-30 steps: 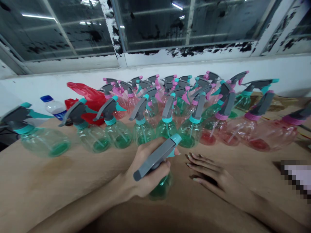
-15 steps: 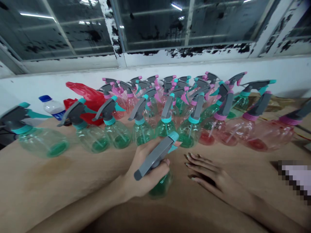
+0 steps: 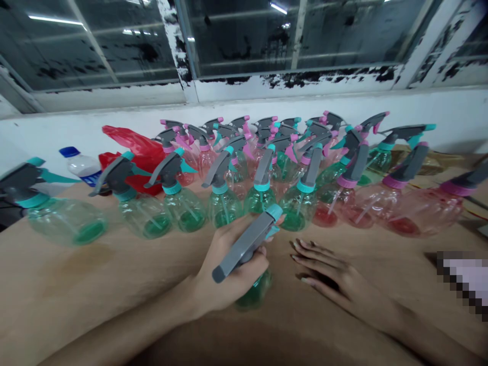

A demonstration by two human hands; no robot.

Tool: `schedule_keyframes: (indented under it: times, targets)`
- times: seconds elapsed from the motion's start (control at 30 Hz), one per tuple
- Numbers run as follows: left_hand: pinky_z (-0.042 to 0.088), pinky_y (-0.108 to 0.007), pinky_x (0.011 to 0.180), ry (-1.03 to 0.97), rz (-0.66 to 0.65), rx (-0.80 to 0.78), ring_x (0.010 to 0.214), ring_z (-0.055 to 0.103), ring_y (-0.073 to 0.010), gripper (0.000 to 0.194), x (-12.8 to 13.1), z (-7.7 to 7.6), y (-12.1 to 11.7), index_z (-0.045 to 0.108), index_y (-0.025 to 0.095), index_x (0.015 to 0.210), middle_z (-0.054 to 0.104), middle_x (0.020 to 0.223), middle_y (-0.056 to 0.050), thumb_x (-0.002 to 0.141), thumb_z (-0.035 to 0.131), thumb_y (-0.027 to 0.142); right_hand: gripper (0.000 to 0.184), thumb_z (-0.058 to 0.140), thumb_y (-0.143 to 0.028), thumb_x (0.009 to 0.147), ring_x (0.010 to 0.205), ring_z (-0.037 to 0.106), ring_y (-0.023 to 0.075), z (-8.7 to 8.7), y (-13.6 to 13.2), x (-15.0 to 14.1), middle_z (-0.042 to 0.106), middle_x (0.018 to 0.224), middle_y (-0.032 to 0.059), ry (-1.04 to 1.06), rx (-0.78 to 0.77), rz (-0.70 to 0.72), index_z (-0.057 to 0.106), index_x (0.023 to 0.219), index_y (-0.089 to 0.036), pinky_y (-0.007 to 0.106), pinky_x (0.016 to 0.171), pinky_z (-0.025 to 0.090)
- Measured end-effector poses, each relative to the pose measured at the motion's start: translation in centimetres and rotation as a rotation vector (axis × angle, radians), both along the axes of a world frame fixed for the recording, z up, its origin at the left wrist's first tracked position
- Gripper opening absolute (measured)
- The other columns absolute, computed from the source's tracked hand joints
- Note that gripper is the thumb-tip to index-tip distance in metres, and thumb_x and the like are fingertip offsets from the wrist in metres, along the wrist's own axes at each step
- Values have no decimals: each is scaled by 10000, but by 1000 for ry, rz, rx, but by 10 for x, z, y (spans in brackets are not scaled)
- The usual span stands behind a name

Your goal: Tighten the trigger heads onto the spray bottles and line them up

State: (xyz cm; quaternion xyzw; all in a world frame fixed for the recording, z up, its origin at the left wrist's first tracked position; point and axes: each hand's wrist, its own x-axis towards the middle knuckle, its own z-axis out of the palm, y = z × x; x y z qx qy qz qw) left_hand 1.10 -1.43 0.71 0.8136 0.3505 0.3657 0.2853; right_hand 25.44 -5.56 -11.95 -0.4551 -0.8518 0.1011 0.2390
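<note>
Wood-look tabletop [image 3: 133,264]: left hand [image 3: 217,256] clasps green trigger-spray bottle [image 3: 246,246], seemingly squeezing step; next move needs steadiness; right hand [image 3: 345,273] spread beside grip.

The left grip [image 3: 229,287] holds a green spray bottle [image 3: 254,295], the right grip [image 3: 345,277] resting on the table [image 3: 141,269].

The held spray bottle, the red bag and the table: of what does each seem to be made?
Green spray bottle: probably glossy plastic, being see-through with highlights; its grey trigger head looks like opaque, satin plastic. Red bag: likely thin plastic film, crinkled and shiny. Table: perhaps wood or laminate, smooth, faintly grained.
</note>
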Motion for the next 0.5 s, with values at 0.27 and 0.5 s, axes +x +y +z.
schedule_keyframes:
  times: [0.27, 0.5]
  targets:
    - [496, -254, 627, -6, 24, -30, 643, 584, -143, 281, 0, 0, -1, 599, 209, 792, 631, 792, -15, 601, 429, 92, 421, 513, -299, 870, 1270, 393, 213, -1, -1, -1, 464, 1365, 9, -21, 0, -5, 471, 1288, -274, 439, 1035, 378]
    - [490, -237, 569, -20, -23, -113, 614, 579, -133, 456, -1, 3, -1, 623, 221, 993, 639, 823, -13, 606, 436, 69, 430, 503, -306, 874, 1279, 378, 212, 1, -1, -1, 443, 1382, 4, -31, -21, -6, 454, 1300, -283, 445, 1043, 365]
